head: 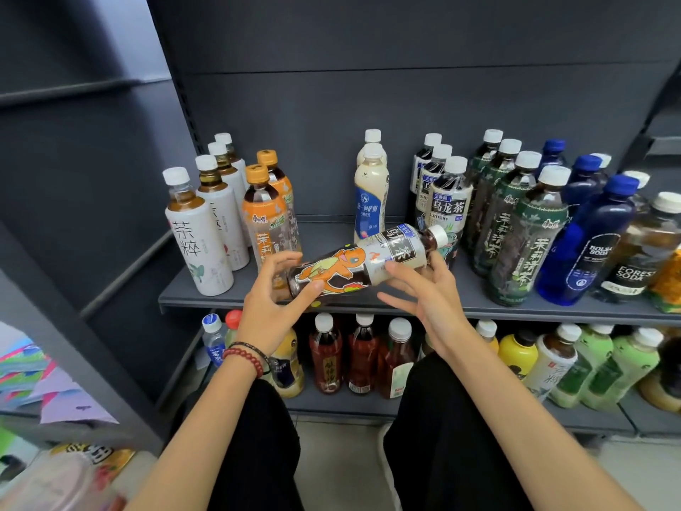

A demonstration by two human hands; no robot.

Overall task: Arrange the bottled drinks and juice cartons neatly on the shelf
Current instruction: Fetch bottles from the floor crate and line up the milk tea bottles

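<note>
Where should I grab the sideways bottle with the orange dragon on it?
Grip round its straight middle, on the label, coming from the front of the shelf. The dragon bottle lies sideways, cap to the right, so its round side faces you. The left hand holds its bottom end.

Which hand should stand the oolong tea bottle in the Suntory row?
Probably right: right hand supports the oolong tea bottle at its cap end, beside the Suntory row; left hand grips its base, farther off.
</note>
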